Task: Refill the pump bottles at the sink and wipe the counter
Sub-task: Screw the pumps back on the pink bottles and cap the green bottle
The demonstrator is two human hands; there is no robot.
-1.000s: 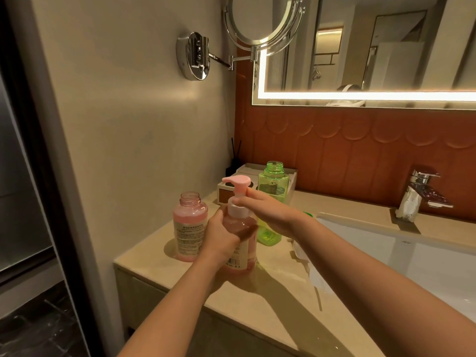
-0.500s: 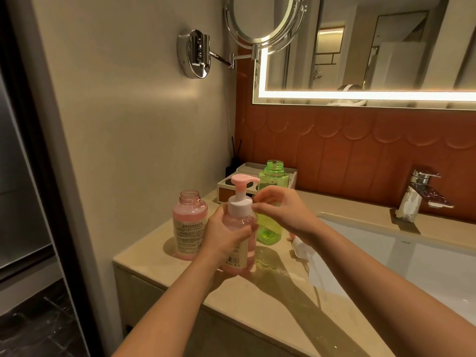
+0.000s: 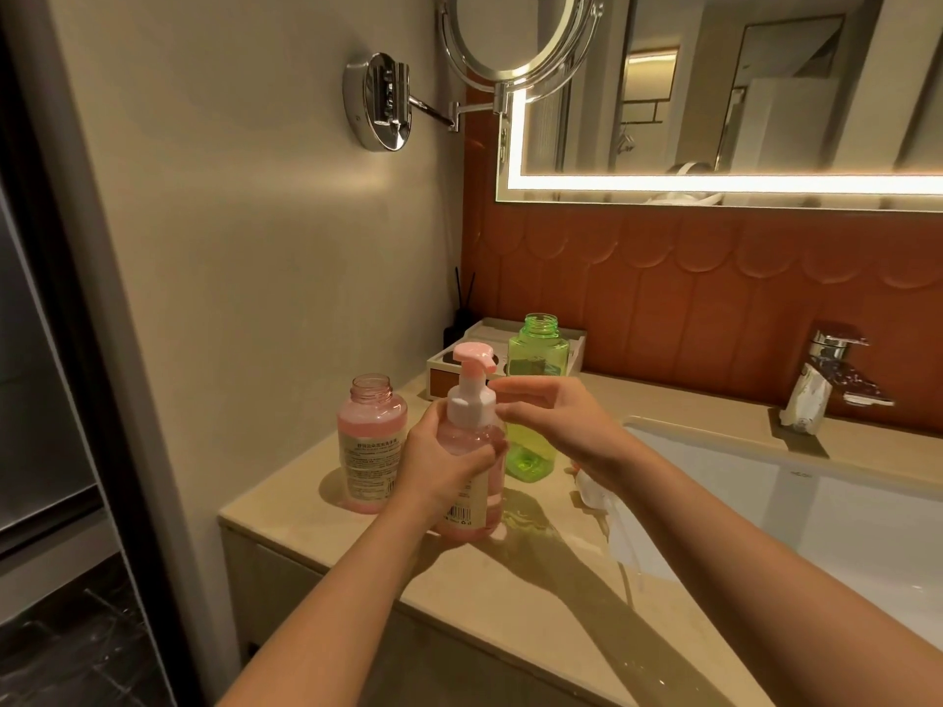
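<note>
My left hand (image 3: 439,466) grips the body of a pink pump bottle (image 3: 469,441) that stands on the beige counter (image 3: 510,599). Its pink pump head points right above a white collar. My right hand (image 3: 556,421) reaches in from the right, with thumb and fingertips pinching that collar. A second pink bottle (image 3: 371,441), without a cap and about two thirds full, stands just to the left. Behind my hands is an open green bottle (image 3: 536,359) with only a little liquid at its bottom. A white cloth (image 3: 597,494) lies under my right wrist at the basin's edge.
The white sink basin (image 3: 816,512) fills the right side, with a chrome faucet (image 3: 826,380) behind it. A tray (image 3: 459,369) and a reed diffuser (image 3: 462,318) stand in the back corner. A swing-arm mirror (image 3: 515,33) juts from the left wall.
My right hand came off the top of the pump head and dropped to the white collar. The pump head now sits higher. My left hand kept its grip on the bottle.
</note>
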